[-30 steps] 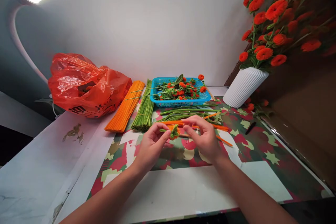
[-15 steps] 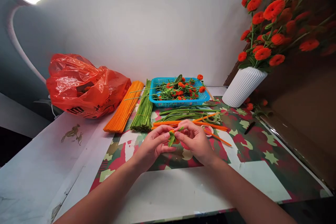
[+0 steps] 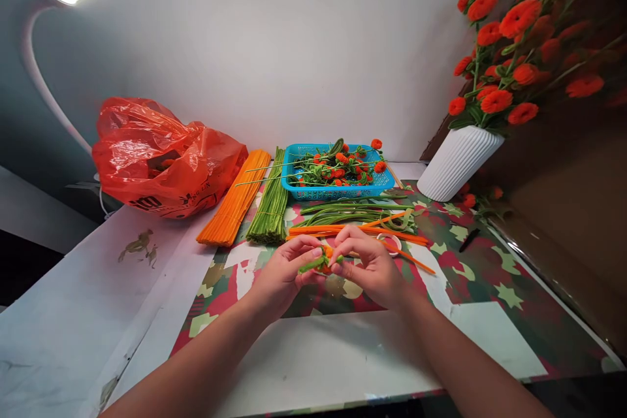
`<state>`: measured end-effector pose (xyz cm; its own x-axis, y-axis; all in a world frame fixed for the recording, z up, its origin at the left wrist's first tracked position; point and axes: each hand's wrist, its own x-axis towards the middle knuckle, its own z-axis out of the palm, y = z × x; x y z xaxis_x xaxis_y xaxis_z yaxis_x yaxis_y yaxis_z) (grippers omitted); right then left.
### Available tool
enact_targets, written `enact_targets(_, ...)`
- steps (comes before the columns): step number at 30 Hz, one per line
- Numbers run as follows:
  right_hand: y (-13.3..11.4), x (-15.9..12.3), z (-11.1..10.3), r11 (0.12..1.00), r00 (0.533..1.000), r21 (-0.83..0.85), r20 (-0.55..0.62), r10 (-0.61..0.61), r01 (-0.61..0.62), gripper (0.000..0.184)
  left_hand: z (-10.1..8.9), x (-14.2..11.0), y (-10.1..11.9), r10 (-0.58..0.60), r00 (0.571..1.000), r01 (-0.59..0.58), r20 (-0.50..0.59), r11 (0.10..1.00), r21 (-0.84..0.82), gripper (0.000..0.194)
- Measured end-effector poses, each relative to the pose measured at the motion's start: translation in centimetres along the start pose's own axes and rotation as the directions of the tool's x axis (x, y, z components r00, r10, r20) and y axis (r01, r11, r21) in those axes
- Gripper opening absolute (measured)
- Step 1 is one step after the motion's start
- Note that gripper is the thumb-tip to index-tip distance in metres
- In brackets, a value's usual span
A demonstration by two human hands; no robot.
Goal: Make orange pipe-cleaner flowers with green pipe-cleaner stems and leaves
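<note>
Between my two hands is a small orange and green pipe-cleaner flower (image 3: 324, 261), its green parts showing at the front and side. My left hand (image 3: 289, 269) pinches it from the left with thumb and fingers. From the right, my right hand (image 3: 369, 266) closes thumb and forefinger on a green end of it. Part of the flower is hidden by my fingers. Just behind the hands lie loose orange pipe cleaners (image 3: 406, 237) and a roll of tape (image 3: 392, 245). Loose green pipe cleaners (image 3: 337, 214) lie behind those.
A blue basket (image 3: 333, 193) of orange flowers stands at the back, beside green (image 3: 268, 212) and orange pipe-cleaner bundles (image 3: 236, 199). A red plastic bag (image 3: 169, 163) is at left, a white vase (image 3: 455, 163) of flowers at right. A black pen-like object (image 3: 469, 240) lies near the vase.
The flower has turned in my fingers; a green part now points left and more orange shows. My right fingers have shifted on it. The whole view has moved slightly.
</note>
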<state>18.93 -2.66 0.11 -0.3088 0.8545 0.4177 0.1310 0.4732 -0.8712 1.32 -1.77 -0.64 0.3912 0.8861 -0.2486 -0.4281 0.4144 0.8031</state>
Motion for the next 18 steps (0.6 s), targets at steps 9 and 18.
enact_targets(9, 0.0, -0.6, 2.5, 0.984, 0.865, 0.028, -0.472, 0.169, -0.177, 0.01, 0.3, -0.1, -0.1, 0.114, 0.991, -0.106, -0.073, 0.988, 0.111, 0.019)
enact_targets(18, 0.0, -0.9, 2.7, 0.95, 0.908, -0.287, -0.356, -0.223, 0.121, 0.025, 0.3, -0.1, -0.6, 0.158, 0.98, -0.139, -0.121, 0.978, 0.156, 0.021)
